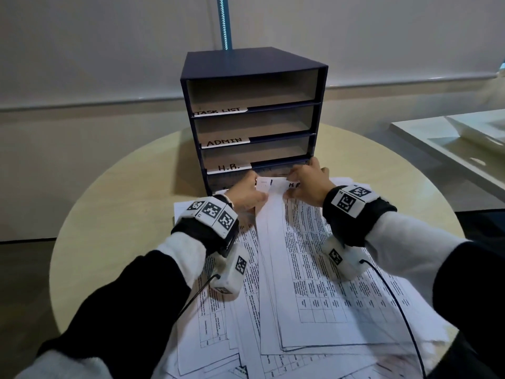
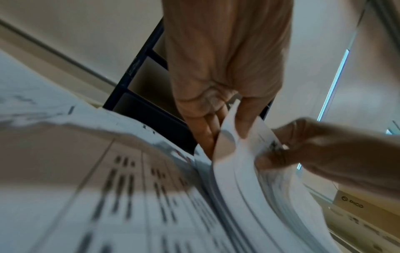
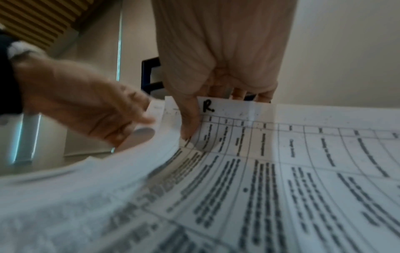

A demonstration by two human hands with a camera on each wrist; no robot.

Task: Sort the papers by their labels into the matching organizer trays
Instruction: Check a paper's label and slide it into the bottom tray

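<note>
The left hand [image 1: 247, 194] pinches the far left edge of a lifted sheaf of white printed papers [image 1: 273, 242], thumb on top and fingers [image 2: 207, 130] beneath, as the left wrist view shows. The right hand [image 1: 308, 184] grips the far right part of the same paper edge, its thumb [image 3: 190, 118] pressed on the top sheet beside a handwritten black "R." label [image 3: 208, 106] and its fingers curled behind the edge. The held sheets arch up between the two hands, and their near ends lie on a loose spread of white printed table-form papers [image 1: 341, 296] that covers the near half of the round pale wooden table [image 1: 109, 214]. Just beyond the hands, touching distance from the raised paper edge, stands a dark navy box-shaped organizer with four stacked trays [image 1: 254, 119]; its white strip labels read "TASK LIST" [image 1: 220, 111], "ADMIN" [image 1: 225, 142] and "H.R." [image 1: 229, 167] from the top down, while the bottom tray's label is hidden behind the left hand. The lifted paper edge sits level with the lowest tray opening, below the "H.R." strip. Both wrists carry white blocks with black square markers [image 1: 213, 212] over black straps, and thin black cables [image 1: 396, 296] trail across the papers. A white tray-like object [image 1: 464, 138] rests on a surface off to the right.
</note>
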